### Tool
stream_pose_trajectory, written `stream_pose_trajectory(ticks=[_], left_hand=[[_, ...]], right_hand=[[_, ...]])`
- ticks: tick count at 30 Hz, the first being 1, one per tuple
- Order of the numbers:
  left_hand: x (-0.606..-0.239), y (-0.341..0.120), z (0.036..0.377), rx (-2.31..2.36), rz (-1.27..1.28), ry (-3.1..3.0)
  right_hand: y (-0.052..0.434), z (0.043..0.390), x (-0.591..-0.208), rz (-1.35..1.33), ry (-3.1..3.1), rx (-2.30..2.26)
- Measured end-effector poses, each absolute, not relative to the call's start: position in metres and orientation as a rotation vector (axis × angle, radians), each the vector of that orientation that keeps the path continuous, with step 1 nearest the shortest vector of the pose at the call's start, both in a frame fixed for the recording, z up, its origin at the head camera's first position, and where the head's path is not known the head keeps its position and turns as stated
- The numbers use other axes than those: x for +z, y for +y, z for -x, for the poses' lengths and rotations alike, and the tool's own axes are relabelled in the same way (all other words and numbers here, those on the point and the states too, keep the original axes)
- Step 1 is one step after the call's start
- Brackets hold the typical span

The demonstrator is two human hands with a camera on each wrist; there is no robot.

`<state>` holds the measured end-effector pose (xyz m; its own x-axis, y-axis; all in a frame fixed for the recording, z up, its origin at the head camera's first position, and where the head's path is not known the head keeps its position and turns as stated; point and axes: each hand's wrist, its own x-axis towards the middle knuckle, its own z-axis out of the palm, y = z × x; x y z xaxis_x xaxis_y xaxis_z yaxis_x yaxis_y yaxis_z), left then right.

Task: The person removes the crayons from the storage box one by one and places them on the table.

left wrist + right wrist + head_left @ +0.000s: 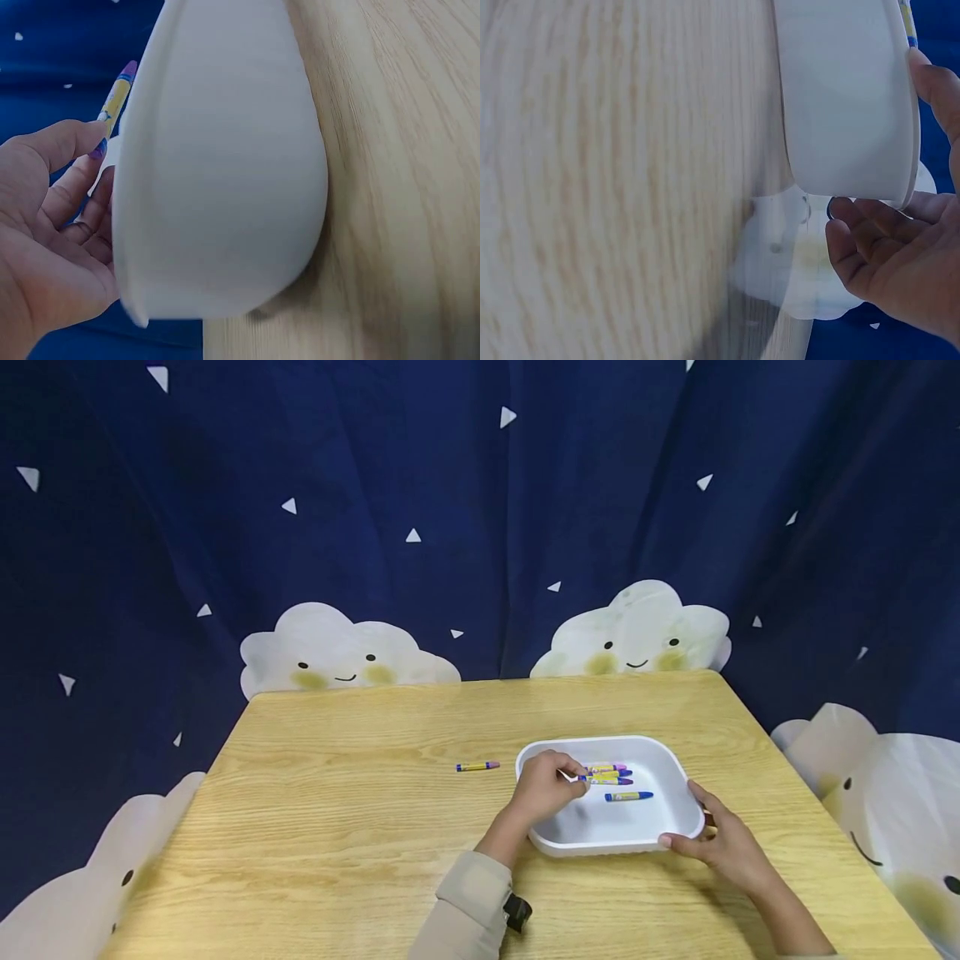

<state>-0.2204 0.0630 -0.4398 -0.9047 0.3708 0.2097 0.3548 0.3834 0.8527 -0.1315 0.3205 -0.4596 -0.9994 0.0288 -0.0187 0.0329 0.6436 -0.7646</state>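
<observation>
My left hand [551, 785] reaches over the near-left rim of a white tray [570, 846] and pinches a purple crayon [116, 101] between thumb and fingers. In the left wrist view its yellow sleeve and purple tip rise beside the tray's wall. Inside the tray, a pink-tipped crayon [617, 767] lies close by the held one, partly hidden by the fingers. A blue crayon [630, 796] lies nearer the front of the tray. My right hand [723, 843] holds the tray's right front corner, thumb on the rim and fingers around the outer wall.
Left of the tray, one more crayon [477, 767] with a yellow sleeve and brownish-pink tip lies on the wooden table [337, 827]. A dark blue curtain [465, 468] with white triangles and clouds hangs behind the table and at both sides.
</observation>
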Motion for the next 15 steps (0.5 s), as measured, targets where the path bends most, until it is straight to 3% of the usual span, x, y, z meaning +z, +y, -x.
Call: stream_pose_trajectory(ticks=[15], left_hand=[[-0.435, 0.015, 0.212, 1.731, -0.606, 2.501]], right_hand=[[0.323, 0.132, -0.462, -0.046, 2.864, -1.346]])
